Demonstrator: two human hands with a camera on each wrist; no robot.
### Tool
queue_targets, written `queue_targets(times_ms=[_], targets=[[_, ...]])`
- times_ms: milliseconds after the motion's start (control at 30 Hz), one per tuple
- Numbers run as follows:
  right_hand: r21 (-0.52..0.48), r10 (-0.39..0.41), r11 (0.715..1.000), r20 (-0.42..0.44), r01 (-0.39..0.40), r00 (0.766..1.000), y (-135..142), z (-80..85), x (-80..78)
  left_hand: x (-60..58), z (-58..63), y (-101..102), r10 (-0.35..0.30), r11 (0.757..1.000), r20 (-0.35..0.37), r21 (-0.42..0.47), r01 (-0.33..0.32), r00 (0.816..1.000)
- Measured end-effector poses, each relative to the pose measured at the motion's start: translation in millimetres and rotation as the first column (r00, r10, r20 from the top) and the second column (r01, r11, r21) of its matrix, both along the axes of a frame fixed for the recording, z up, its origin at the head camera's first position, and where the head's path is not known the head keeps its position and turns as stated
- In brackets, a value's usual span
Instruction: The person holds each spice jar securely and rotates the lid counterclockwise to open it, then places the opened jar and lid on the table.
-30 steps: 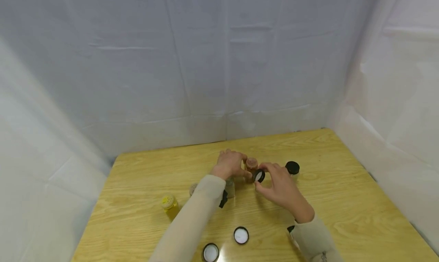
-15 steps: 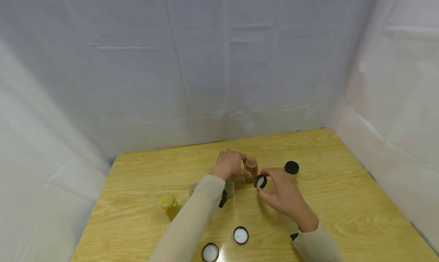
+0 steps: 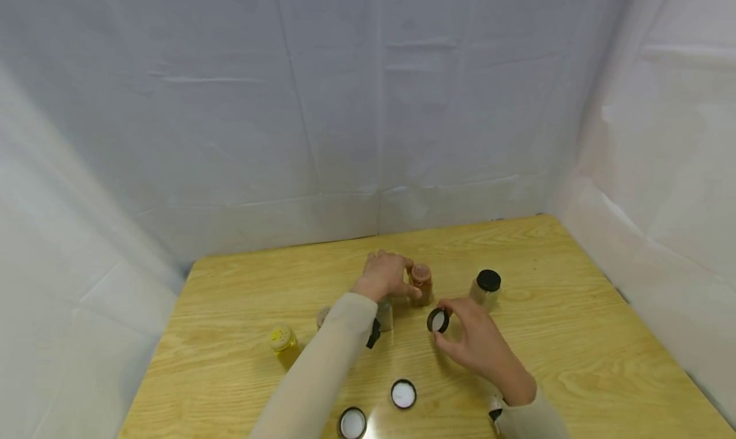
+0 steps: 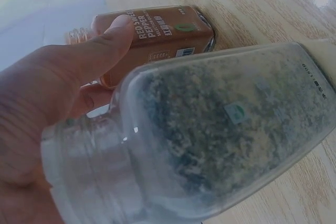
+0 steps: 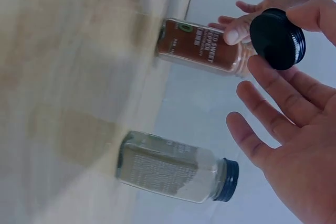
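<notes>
My left hand (image 3: pixel 388 277) grips a red sweet pepper bottle (image 3: pixel 421 289), thumb on its near side, as the left wrist view shows. The bottle stands upright, its holed shaker top bare. In front of it and apart, my right hand (image 3: pixel 477 343) pinches a black screw lid (image 3: pixel 438 321) between thumb and fingers, white inside facing left. From the right wrist view, the lid's black top (image 5: pixel 275 39) shows and the other fingers are spread. A clear jar of dried green herbs (image 4: pixel 210 135) without a lid stands close to my left wrist.
A black-capped jar (image 3: pixel 487 287) stands behind my right hand. Two black lids (image 3: pixel 404 394) (image 3: pixel 352 423) lie white side up near the front. Left of my forearm are a yellow shaker bottle (image 3: pixel 284 346) and another shaker top (image 3: pixel 323 315), mostly hidden. White sheets (image 3: pixel 345 107) surround the table.
My right hand has drawn the lid away from the pepper bottle, toward the table's front. The capped jar behind it shows more now. My left hand stays on the bottle.
</notes>
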State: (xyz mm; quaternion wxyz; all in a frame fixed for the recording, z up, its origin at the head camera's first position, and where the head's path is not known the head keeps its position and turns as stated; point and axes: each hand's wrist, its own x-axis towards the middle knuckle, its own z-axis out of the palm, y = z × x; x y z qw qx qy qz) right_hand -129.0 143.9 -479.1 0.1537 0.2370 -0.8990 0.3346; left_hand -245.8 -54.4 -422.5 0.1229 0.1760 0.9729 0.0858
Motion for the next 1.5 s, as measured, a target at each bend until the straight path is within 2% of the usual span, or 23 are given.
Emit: queue_targets(times_ms=[100,233,533,767,1167,1500], targets=[[-0.015,0.004,1.000,0.001,-0.004,1.000,-1,-5.9,3.2,0.2,0.2,0,-0.006,1.000,-0.003,-0.003,0.006,1.000],[0.017,-0.031,0.999,0.027,0.031,0.999,-2,-13.8,7.4,-0.2,-0.9,0,-0.013,1.000,-0.007,-0.007,0.013,1.000],[0.075,-0.074,0.995,0.127,0.065,0.989,0,-23.4,13.9,-0.4,-2.1,-1,-0.014,1.000,-0.005,0.004,0.014,1.000],[0.105,-0.057,0.994,0.246,0.032,0.967,0,-27.1,13.8,-1.9,-2.0,-2,-0.013,1.000,0.000,0.004,0.013,1.000],[0.150,-0.026,0.989,0.251,-0.013,0.968,2,-34.0,12.8,-1.0,-1.8,-2,-0.009,1.000,0.000,-0.003,0.009,1.000],[0.157,-0.001,0.986,0.339,-0.055,0.941,5,-35.6,12.4,-1.1,-3.0,-1,-0.008,1.000,-0.007,-0.006,0.008,1.000]])
